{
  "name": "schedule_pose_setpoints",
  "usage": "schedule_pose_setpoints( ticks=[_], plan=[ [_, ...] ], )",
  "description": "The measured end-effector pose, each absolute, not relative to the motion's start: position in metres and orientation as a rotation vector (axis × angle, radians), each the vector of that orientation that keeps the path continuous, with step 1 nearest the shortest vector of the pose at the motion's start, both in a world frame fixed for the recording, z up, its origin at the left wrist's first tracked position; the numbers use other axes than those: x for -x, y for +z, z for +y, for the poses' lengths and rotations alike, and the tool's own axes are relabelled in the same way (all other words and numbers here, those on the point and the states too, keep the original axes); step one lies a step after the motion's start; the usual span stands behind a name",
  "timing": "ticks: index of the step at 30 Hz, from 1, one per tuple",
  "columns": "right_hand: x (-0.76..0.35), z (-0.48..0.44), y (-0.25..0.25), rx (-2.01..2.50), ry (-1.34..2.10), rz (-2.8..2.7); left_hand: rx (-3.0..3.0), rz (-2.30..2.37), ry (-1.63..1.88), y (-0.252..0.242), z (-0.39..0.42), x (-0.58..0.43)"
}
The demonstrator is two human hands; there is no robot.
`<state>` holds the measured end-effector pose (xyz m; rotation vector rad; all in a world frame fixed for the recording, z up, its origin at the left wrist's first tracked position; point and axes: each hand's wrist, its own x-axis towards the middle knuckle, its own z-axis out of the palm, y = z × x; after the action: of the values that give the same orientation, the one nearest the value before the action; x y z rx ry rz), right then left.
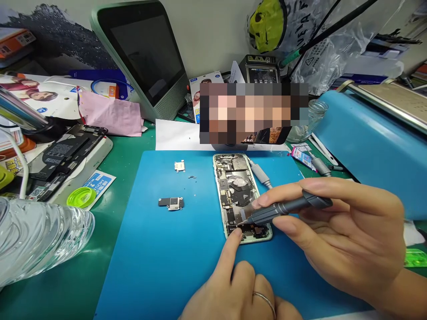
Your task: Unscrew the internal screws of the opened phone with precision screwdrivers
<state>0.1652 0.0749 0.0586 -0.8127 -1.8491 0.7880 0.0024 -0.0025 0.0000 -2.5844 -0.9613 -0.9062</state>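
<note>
An opened smartphone (238,195) lies on the blue mat with its inner boards and parts exposed. My right hand (347,235) holds a dark grey screwdriver (283,211) between thumb and fingers. Its tip meets the lower part of the phone, at the left. Right beside that tip, the stretched index finger of my left hand (240,284) presses on the phone's lower edge; the other fingers are curled, with a ring on one, and no held object shows. Left of the phone lie a silver metal piece (179,166), a few tiny bits (192,177) and a black-and-silver module (171,203).
The blue mat (150,266) covers the green table. A water bottle (43,240) stands at the left, near another opened device (66,155). Behind are a propped phone (263,136), a smart display (143,58) and a glass jar (308,120). Another grey-handled screwdriver (260,174) lies beside the phone.
</note>
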Motion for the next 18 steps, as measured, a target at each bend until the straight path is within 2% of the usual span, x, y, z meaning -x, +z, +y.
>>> schedule_pose_setpoints(
  ticks=[18],
  plan=[
    [-0.1631,0.0753,0.0569,0.824,0.781,-1.795,2.628,-0.951,-0.887,0.0004,-0.0032,-0.0011]
  ],
)
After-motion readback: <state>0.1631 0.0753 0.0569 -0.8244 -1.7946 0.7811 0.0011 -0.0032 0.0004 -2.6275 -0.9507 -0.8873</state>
